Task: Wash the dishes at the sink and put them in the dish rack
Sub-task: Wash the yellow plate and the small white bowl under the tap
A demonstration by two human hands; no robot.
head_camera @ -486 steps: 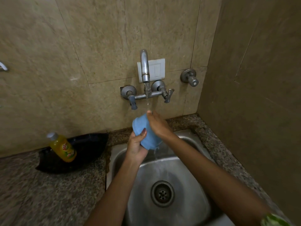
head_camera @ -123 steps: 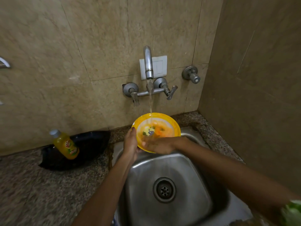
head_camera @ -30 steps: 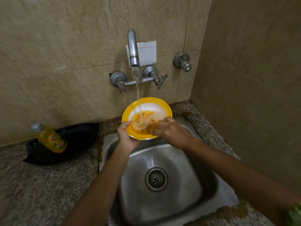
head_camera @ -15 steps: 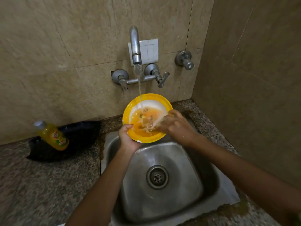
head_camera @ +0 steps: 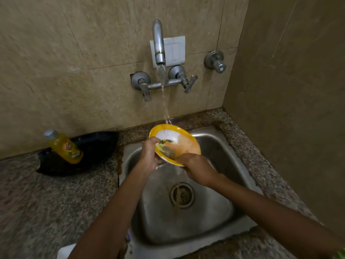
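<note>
1. Fingers (head_camera: 149,146) of our left hand (head_camera: 150,156) curl over the left rim of the yellow bowl (head_camera: 179,144), thumb on the inside and the rest underneath, so the grip is a clamp on the edge.
2. Our right hand (head_camera: 197,170) meets the near rim; its fingers look curled against the bowl, though we cannot tell whether they pinch the rim or rub the inside.
3. We hold the bowl above the far part of the sink (head_camera: 214,212), tilted toward us, with the stream from the tap (head_camera: 158,43) landing on its far rim.
4. Orange, cloudy water pours off the near edge toward the drain (head_camera: 182,195), so we judge this the rinse step, not yet finished.
5. To do it well, we turn the bowl under the stream so every part of the inside gets flushed, and we rub the orange film on the right side until the runoff is clear.
6. We keep the bowl low in the sink, since water hitting the rim may splash onto the tabletop (head_camera: 56,202).
7. Left of the sink, a soap bottle (head_camera: 64,146) leans in a black tray (head_camera: 93,156) against the wall.
8. We see no dish rack, so the path to it cannot be judged.
</note>
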